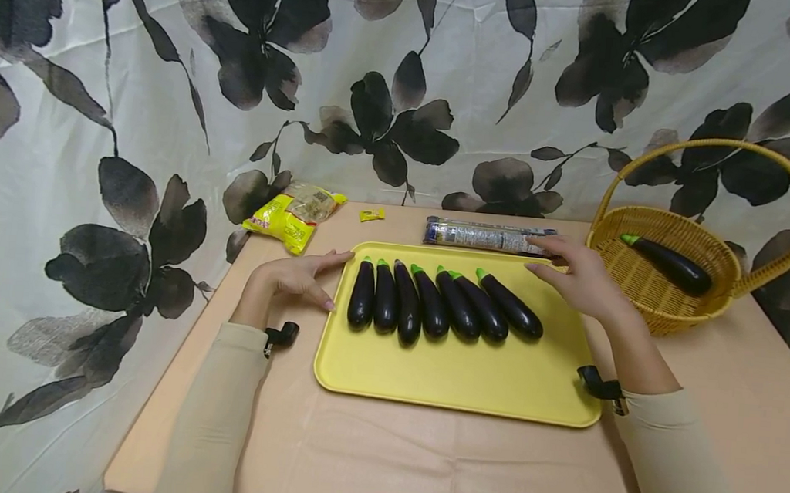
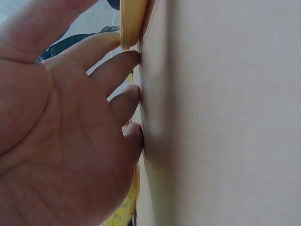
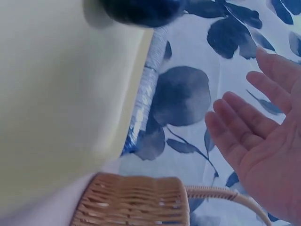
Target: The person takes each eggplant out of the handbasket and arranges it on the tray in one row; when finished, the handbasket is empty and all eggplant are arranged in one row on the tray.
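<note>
Several glossy dark eggplants [image 1: 435,311] with green stem ends lie side by side on a yellow tray [image 1: 426,377] in the head view. My left hand [image 1: 288,281] is at the tray's left edge, its thumb and fingertips right at the rim. In the left wrist view that palm [image 2: 61,127] faces the camera, with extended fingers beside the tray edge [image 2: 130,26]. Over the tray's far right corner, my right hand [image 1: 583,281] hovers with relaxed fingers. The right wrist view shows this hand [image 3: 265,141] holding nothing, its fingers spread.
A wicker basket [image 1: 654,322] with a tall handle stands at right, one eggplant [image 1: 672,267] inside it. Behind the tray lies a long blue-silver packet [image 1: 475,235]. A yellow bag [image 1: 293,219] and a small yellow wrapper [image 1: 372,215] lie at back left. Floral cloth hangs behind.
</note>
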Motion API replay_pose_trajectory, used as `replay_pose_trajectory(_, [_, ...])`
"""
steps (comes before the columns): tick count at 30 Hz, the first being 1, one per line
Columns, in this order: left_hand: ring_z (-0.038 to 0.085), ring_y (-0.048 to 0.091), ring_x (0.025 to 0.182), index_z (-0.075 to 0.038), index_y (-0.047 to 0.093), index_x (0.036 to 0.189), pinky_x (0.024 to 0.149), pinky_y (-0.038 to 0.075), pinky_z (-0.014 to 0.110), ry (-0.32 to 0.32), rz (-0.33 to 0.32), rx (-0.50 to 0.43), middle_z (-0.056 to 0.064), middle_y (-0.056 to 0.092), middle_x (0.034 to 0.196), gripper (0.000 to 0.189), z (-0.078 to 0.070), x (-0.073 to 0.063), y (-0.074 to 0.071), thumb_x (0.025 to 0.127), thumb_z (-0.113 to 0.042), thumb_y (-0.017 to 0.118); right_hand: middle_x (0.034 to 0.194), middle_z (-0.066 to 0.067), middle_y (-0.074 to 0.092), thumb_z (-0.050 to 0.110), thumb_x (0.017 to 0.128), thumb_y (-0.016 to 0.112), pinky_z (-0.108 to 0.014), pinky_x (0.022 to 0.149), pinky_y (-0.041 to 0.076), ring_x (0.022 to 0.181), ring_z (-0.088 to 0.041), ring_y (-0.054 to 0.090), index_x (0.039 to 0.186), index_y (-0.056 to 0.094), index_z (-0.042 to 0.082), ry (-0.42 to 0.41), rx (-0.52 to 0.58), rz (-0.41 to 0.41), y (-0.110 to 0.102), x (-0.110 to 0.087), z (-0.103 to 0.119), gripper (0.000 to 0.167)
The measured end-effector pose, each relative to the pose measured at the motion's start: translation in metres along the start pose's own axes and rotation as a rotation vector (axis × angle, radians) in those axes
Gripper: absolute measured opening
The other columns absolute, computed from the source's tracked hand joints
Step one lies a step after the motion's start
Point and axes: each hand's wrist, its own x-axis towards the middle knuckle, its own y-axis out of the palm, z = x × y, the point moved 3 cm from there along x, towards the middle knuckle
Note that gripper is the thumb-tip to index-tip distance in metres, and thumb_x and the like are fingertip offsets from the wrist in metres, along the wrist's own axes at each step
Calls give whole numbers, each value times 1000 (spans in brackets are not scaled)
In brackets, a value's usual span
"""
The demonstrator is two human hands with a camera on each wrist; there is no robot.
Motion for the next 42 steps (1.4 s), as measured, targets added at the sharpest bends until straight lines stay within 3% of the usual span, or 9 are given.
replay_pose_trajectory(6, [26, -8, 163, -39, 26, 165, 130, -3, 59, -5, -1, -6, 4, -2, 177, 122, 0, -1, 0, 68, -31, 99, 154, -17, 51, 37, 104, 64, -66, 105, 44, 136, -42, 50, 153, 54, 16, 59, 10, -104, -19, -3, -5, 54])
replay_pose_trajectory(12, [26, -8, 163, -39, 26, 165, 130, -3, 57, -10, 8, -12, 6, -3, 177, 121, -1, -1, 1, 68, -32, 98, 146, -20, 55, 32, 104, 64, -66, 105, 44, 129, -43, 52, 151, 56, 13, 83, -31, -227, -43, -7, -16, 51])
replay_pose_trajectory(16, [26, -8, 163, -40, 25, 165, 130, -3, 58, -15, 5, -7, 6, -3, 177, 121, 0, -1, 1, 68, -33, 98, 147, -21, 53, 31, 105, 62, -68, 105, 44, 131, -47, 51, 151, 56, 12, 125, -66, -252, -57, -10, -33, 50])
replay_pose_trajectory(22, [26, -7, 164, -38, 25, 166, 130, -2, 59, 1, -7, -7, 4, 0, 177, 122, 0, -2, 1, 68, -32, 99, 152, -21, 50, 37, 107, 58, -62, 98, 46, 126, -45, 51, 153, 53, 12, 180, -125, -232, -77, -9, -65, 53])
replay_pose_trajectory(32, [26, -8, 163, -40, 26, 165, 130, -3, 58, -15, 1, -12, 5, -2, 177, 121, 1, -1, 1, 67, -33, 99, 154, -25, 48, 30, 107, 59, -73, 106, 36, 135, -53, 44, 150, 55, 7, 141, -163, -211, -100, -2, -110, 50])
replay_pose_trajectory(37, [26, -9, 163, -39, 26, 165, 130, -4, 58, -5, 2, -16, 4, -2, 177, 122, 0, 1, 0, 67, -32, 99, 155, -34, 43, 33, 108, 57, -76, 114, 25, 142, -60, 34, 153, 50, 5, 214, -212, -141, -108, -1, -141, 54])
replay_pose_trajectory(42, [25, -10, 163, -39, 26, 165, 130, -4, 57, -5, 11, -35, 5, -4, 177, 123, 0, 1, 0, 67, -31, 99, 147, -39, 46, 31, 108, 55, -77, 111, 26, 136, -62, 36, 152, 49, -1, 295, -294, -57, -111, -7, -167, 54])
